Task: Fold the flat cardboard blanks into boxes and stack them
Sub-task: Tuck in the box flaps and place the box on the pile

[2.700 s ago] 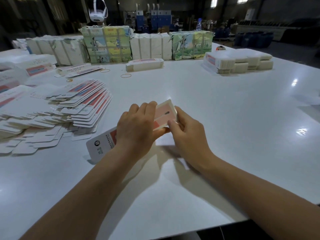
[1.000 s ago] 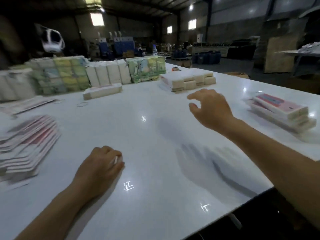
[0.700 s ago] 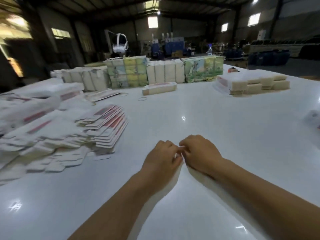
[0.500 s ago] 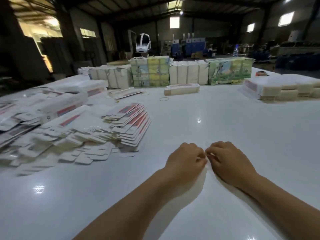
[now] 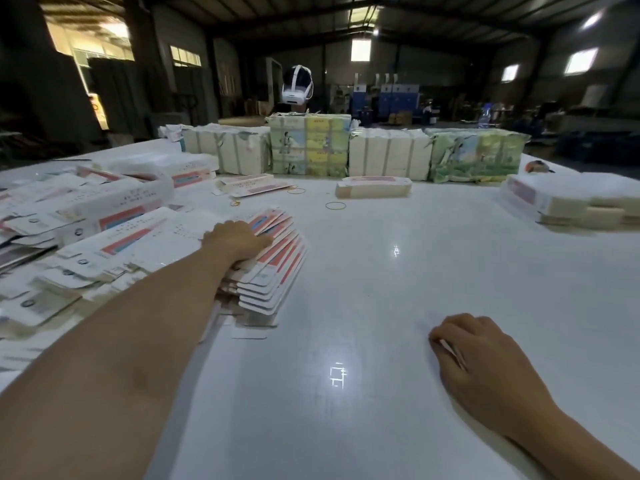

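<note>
Dim warehouse, big glossy white table [image 5: 398, 306]. Left hand [image 5: 235, 242] lies palm-down on the fanned stack of flat white cardboard blanks with red-and-blue stripes [image 5: 273, 261] at the table's left side, fingers spread over the top sheet. Right hand [image 5: 485, 368] rests on the bare table, fingers curled; can't tell if it's holding anything.
</note>
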